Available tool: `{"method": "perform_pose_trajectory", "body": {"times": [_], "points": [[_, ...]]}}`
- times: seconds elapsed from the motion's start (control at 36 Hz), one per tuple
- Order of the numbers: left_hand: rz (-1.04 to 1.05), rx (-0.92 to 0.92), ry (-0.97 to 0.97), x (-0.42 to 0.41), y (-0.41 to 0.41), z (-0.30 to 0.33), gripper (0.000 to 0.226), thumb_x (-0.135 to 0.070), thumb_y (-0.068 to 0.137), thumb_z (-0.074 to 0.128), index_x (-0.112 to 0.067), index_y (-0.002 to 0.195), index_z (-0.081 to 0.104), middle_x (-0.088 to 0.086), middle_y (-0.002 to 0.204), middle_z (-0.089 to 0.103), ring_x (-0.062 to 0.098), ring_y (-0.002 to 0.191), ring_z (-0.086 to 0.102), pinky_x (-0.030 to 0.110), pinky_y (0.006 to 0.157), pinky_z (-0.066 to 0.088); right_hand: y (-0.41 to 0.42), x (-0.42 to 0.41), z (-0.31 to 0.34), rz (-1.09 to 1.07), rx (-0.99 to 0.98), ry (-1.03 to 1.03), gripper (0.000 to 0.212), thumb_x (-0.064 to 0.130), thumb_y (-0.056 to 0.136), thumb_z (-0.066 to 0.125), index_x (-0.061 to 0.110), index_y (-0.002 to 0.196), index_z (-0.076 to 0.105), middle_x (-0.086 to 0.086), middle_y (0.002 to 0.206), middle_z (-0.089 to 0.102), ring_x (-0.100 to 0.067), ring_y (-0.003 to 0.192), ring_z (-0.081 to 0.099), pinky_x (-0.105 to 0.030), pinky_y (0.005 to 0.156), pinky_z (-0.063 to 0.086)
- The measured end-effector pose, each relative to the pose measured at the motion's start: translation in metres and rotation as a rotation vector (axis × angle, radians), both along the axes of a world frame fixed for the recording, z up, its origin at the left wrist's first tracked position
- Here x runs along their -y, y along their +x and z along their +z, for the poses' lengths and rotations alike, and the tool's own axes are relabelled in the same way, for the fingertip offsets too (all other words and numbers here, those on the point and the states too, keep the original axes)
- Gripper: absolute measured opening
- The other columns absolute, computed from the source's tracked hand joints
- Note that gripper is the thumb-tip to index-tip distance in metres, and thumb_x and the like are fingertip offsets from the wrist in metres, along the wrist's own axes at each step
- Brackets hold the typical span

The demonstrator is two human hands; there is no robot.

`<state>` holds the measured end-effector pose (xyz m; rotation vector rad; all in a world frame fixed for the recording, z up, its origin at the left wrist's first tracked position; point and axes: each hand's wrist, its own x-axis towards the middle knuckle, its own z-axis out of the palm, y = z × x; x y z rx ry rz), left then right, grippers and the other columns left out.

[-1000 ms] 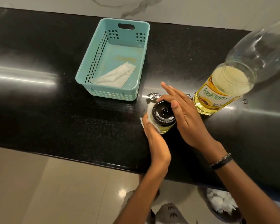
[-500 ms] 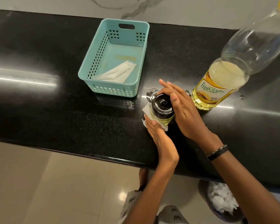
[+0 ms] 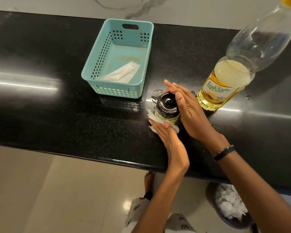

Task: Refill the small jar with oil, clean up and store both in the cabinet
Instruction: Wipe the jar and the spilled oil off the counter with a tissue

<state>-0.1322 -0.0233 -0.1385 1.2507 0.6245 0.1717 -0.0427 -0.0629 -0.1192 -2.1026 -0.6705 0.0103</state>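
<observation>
Two hands were seen at a small jar (image 3: 167, 109) with a black lid, set near the front edge of the black counter (image 3: 57, 115). A white tissue (image 3: 155, 119) was pressed against the jar's near side by the straight fingers of the left hand (image 3: 168, 140), while the jar's right side was touched by the flat, extended fingers of the right hand (image 3: 190, 111). The oil bottle (image 3: 233, 71) stood just beside it on the right, the teal basket (image 3: 118, 58) toward the back edge.

Basket (image 3: 91, 76) and bottle (image 3: 225, 84) (close) flank jar (image 3: 167, 106).
</observation>
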Motion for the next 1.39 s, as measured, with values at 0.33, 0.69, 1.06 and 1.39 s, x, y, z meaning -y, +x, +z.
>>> {"method": "perform_pose_trajectory", "body": {"times": [0.33,0.69,1.06,1.39], "points": [[-0.043,0.146,0.164,-0.007,-0.004,0.003,0.062,-0.058,0.096,0.019,-0.042,0.147,-0.013,-0.018,0.159,-0.013,-0.003,0.145,-0.007,0.031,0.122,0.004,0.001,-0.001,0.001,-0.008,-0.020,0.000,0.040,0.034,0.103,0.020,0.030,0.131,0.049,0.010,0.149,0.039,-0.004,0.139,0.030,-0.036,0.114,0.027],[-0.077,0.421,0.600,-0.046,0.022,0.010,0.047,-0.042,0.099,0.029,-0.029,0.145,0.028,-0.009,0.144,0.032,0.010,0.137,0.033,0.037,0.111,0.034,0.001,-0.001,-0.005,0.010,-0.082,0.029,0.045,0.040,0.103,0.018,0.031,0.139,0.042,0.015,0.151,0.035,-0.004,0.140,0.028,-0.047,0.113,0.028],[-0.162,0.245,0.249,-0.065,0.039,0.041,0.028,-0.025,0.103,0.038,-0.026,0.127,0.053,-0.009,0.124,0.059,0.002,0.116,0.055,0.027,0.101,0.044,-0.010,-0.013,-0.002,-0.082,-0.099,0.106,0.043,0.034,0.104,0.018,0.031,0.142,0.036,0.011,0.152,0.033,-0.001,0.139,0.027,-0.043,0.115,0.027],[-0.276,0.108,0.191,-0.093,0.048,0.065,0.022,-0.009,0.091,0.060,-0.019,0.107,0.071,-0.006,0.102,0.073,0.000,0.096,0.067,0.013,0.081,0.051,-0.011,-0.015,-0.001,-0.085,-0.123,0.103,0.043,0.029,0.105,0.019,0.031,0.148,0.026,0.017,0.152,0.027,0.008,0.138,0.021,-0.030,0.116,0.023]]}}
